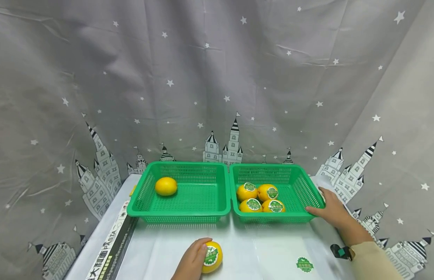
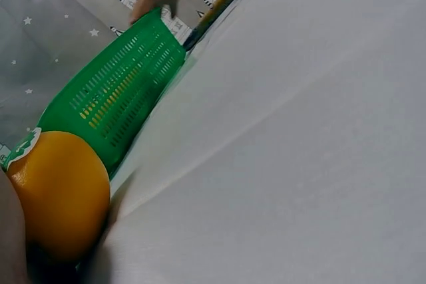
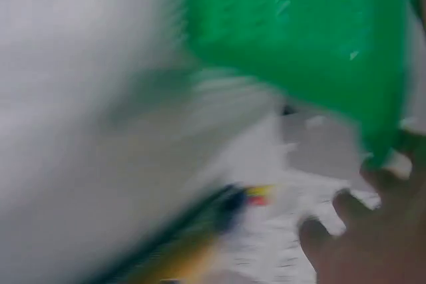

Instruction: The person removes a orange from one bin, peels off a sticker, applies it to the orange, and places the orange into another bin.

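On the white table near its front, my left hand [image 1: 193, 258] holds an orange [image 1: 212, 257] that bears a green label, fingers and thumb round its left side. The same orange [image 2: 63, 194] shows large in the left wrist view. My right hand [image 1: 330, 210] grips the right rim of the right green basket [image 1: 272, 219], thumb over the edge. In the blurred right wrist view, fingers [image 3: 353, 211] lie around the basket's corner. Several labelled oranges [image 1: 267, 192] are bunched in that basket's left half. The left green basket [image 1: 178, 214] holds one orange [image 1: 166, 186] without a visible label.
Both baskets stand side by side at the back, before a grey curtain [image 1: 217, 77] printed with stars and castles. A long pasta box [image 1: 113, 245] lies along the table's left edge. One green label [image 1: 304, 264] lies on the white surface at front right.
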The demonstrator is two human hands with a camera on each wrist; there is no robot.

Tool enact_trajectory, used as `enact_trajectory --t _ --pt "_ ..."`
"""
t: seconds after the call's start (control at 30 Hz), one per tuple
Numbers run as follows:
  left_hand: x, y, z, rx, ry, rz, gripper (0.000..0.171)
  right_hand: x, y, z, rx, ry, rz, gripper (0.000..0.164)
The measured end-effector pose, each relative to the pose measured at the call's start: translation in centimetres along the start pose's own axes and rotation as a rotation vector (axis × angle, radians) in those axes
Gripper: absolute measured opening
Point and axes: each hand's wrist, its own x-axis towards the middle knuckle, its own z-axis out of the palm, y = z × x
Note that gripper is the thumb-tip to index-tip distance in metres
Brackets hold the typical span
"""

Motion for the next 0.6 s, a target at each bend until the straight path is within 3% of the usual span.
enact_trajectory --t 0.13,0.4,0.47,0.6 --pt "0.1 0.0 0.2 -0.019 -0.028 -0.019 0.049 0.2 2.2 0.1 0.129 -0.123 0.028 0.114" --pt "1.3 0.3 1.1 -0.053 -0.149 -0.071 0.053 -0.3 3.3 -0.8 0.041 -0.048 -0.095 0.116" --pt "1.4 0.3 0.8 -0.009 -0.192 -0.055 0.060 0.0 3.3 -0.6 0.042 -0.053 -0.096 0.115" --pt "1.2 0.6 -0.6 0.192 -0.248 0.038 0.084 0.5 2.7 0.7 0.066 -0.085 -0.088 0.114"
